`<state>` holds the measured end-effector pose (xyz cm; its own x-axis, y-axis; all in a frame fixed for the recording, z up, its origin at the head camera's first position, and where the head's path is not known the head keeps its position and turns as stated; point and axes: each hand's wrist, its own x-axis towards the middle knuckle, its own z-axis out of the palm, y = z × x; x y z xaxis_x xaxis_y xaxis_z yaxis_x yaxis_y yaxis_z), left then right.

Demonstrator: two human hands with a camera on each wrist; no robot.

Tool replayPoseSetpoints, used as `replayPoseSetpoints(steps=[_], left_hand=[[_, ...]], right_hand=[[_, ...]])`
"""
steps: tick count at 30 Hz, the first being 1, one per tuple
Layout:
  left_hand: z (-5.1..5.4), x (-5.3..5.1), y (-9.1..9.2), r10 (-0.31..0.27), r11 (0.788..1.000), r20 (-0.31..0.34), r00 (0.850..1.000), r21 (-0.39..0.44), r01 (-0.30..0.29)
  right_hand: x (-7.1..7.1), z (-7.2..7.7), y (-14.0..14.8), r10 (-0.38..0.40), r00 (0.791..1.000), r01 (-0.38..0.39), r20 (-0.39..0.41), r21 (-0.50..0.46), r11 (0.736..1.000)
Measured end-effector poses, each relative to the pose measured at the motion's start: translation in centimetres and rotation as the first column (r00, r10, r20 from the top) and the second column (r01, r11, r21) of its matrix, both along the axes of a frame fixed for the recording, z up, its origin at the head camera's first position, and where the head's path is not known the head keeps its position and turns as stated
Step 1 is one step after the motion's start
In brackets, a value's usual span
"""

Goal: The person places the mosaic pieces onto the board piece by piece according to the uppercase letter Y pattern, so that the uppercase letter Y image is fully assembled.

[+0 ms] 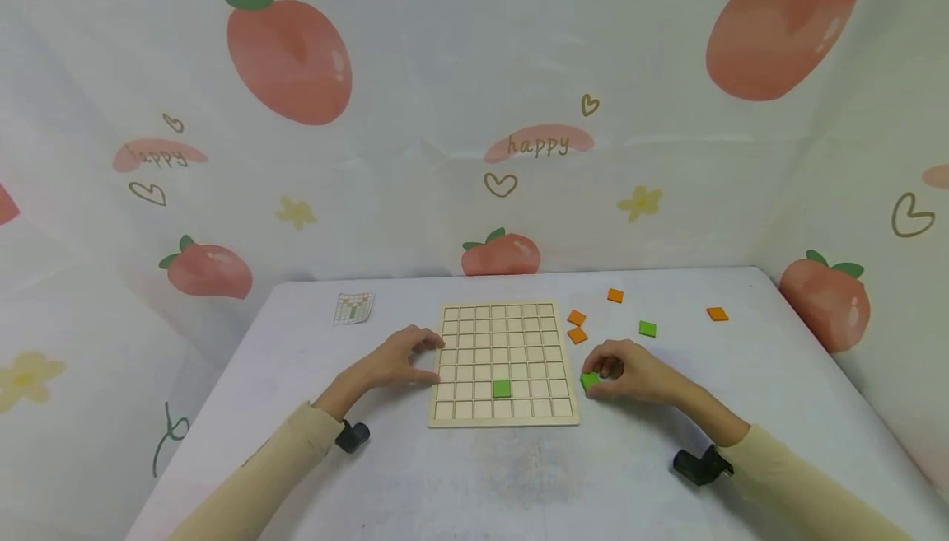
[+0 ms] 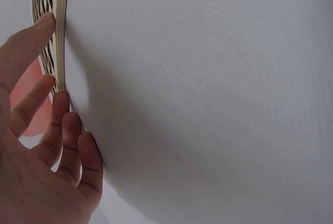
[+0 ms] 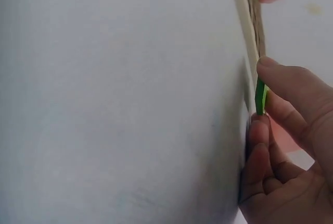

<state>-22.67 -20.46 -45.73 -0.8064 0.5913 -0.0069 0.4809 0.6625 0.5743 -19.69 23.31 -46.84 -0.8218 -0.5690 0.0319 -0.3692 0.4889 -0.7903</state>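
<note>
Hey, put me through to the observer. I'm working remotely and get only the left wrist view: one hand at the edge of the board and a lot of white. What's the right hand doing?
Observer: The right hand is pinching a green tile just beyond the right edge of the board.
Operator: I can't make out the board's cells. Is anything in them?
Observer: One placed tile, also green, sits in the middle column, second row from the near edge.
Operator: Any more green ones lying loose?
Observer: Yes, a single spare green tile lies to the right of the board, farther out than the right hand.
</note>
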Motion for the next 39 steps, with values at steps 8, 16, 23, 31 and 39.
replayPoseSetpoints(steps=[8,16,23,31,39], left_hand=[[0.0,0.0,0.0,0.001,1.0,0.009,1.0,-0.004,-0.001],[-0.1,0.0,-0.1,0.002,1.0,0.011,1.0,0.001,-0.002],[0.1,0.1,-0.1,-0.009,1.0,-0.006,1.0,0.012,0.009],[-0.1,0.0,-0.1,-0.005,1.0,0.002,1.0,0.015,0.005],[0.0,0.0,0.0,-0.003,1.0,0.002,1.0,0.017,0.003]], right_hand=[[-0.4,0.2,0.1,0.002,0.999,0.001,0.035,-0.077,0.997],[-0.8,0.6,0.0,-0.018,0.999,0.021,0.043,-0.087,0.996],[-1.1,0.4,-0.3,0.005,1.0,-0.003,0.006,-0.16,0.987],[-1.4,0.5,-1.0,0.016,1.0,-0.016,-0.001,-0.183,0.983],[-1.9,-0.1,-2.1,0.074,0.997,-0.076,-0.019,-0.253,0.965]])
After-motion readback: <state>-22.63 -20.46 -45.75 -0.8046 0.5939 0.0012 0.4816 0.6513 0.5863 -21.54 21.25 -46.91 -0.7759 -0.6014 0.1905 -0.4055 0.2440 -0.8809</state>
